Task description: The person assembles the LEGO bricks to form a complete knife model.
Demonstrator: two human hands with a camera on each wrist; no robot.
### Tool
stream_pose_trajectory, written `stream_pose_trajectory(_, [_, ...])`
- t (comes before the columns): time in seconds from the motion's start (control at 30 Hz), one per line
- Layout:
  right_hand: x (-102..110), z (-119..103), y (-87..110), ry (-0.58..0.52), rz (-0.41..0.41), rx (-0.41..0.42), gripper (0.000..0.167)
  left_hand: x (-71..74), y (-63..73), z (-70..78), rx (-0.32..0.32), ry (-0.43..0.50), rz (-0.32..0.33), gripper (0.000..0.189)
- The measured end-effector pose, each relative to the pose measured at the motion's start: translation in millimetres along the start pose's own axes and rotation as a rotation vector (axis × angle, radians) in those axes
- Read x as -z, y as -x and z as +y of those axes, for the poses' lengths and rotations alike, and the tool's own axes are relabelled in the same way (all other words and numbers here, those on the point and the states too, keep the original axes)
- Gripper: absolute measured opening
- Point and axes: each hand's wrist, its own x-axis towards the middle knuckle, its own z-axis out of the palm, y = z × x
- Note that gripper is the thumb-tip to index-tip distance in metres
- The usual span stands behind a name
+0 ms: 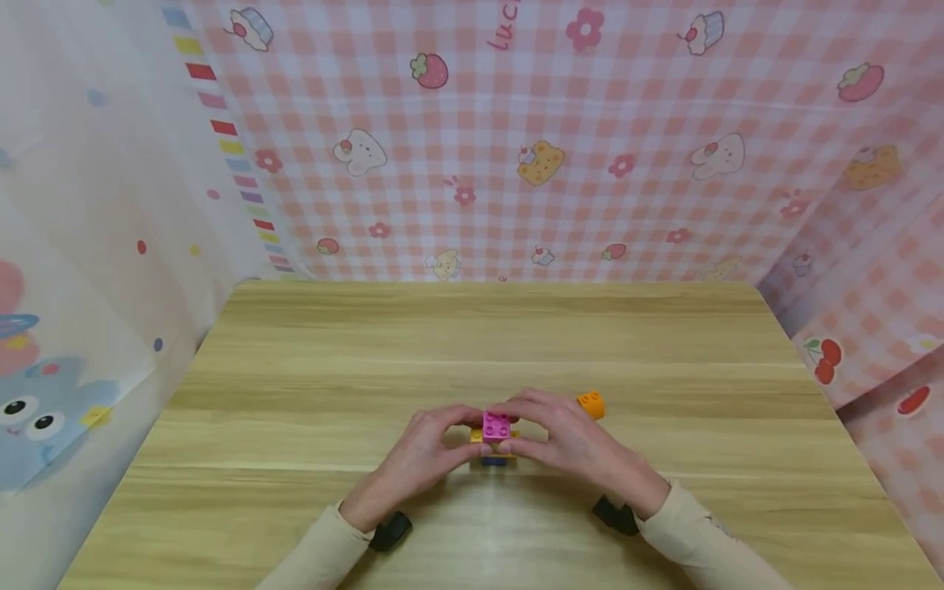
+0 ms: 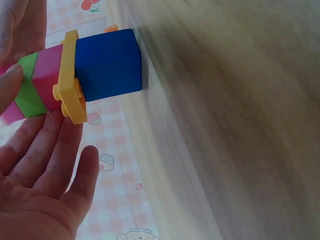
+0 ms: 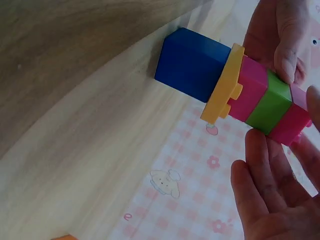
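A tower of toy building bricks stands upright on the wooden table in front of me. From the bottom it has a blue brick, a flat yellow plate, a pink brick, a green brick and a studded pink brick on top. My left hand pinches the tower's upper part from the left, thumb at the green brick and fingers along the opposite side. From the right, my right hand pinches around the top pink brick between thumb and fingers.
An orange brick with studs lies on the table just beyond my right hand. Black bands sit at both wrists. A pink checked cloth hangs behind the table's far edge, and a white patterned cloth hangs on the left.
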Motion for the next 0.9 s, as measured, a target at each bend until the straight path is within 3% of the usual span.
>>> stream_pose_trajectory(0.2, [11.4,-1.0,12.3,0.011,-0.02,-0.126,0.051,1.0,1.4,1.8,0.029,0.013,-0.009,0.042])
stream_pose_trajectory(0.37, [23.5,8.7,24.9,0.053,0.022,-0.17,0.049,2.0,3.5,5.7,0.058,0.033,0.019,0.047])
stream_pose_trajectory(0.6, [36.5,26.7,40.9,0.098,0.08,-0.22,0.049,2.6,2.9,9.8,-0.001,0.012,0.084,0.04])
stream_pose_trajectory(0.9, [43.3,48.2,52.5,0.158,0.115,-0.296,0.054,1.1,1.0,11.4,-0.028,0.005,0.094,0.035])
